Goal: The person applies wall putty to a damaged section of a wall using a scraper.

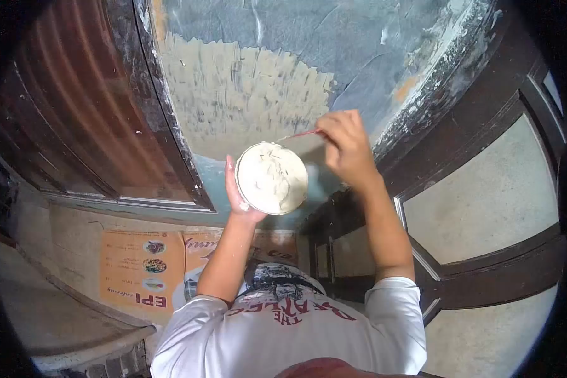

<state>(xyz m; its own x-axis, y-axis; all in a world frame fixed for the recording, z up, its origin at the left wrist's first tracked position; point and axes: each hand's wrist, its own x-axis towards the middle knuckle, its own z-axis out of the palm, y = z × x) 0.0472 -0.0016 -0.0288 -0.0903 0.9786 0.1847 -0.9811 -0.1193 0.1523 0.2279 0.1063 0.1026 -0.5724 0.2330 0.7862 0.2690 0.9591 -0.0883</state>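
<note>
My left hand grips a round tub from its left side and below. Thick cream-white paste fills the tub, its surface uneven and streaked. My right hand is closed around a thin red-handled tool, whose far end lies at the tub's upper rim. The tool's tip is too small to tell its kind. In front of both hands, the wall carries a patchy cream coat over grey-blue. White smears mark my left fingers and palm.
Reddish-brown wooden panelling stands on the left. On the right is a dark wooden frame with pale panels. An orange printed banner lies low on the left, beyond my left forearm.
</note>
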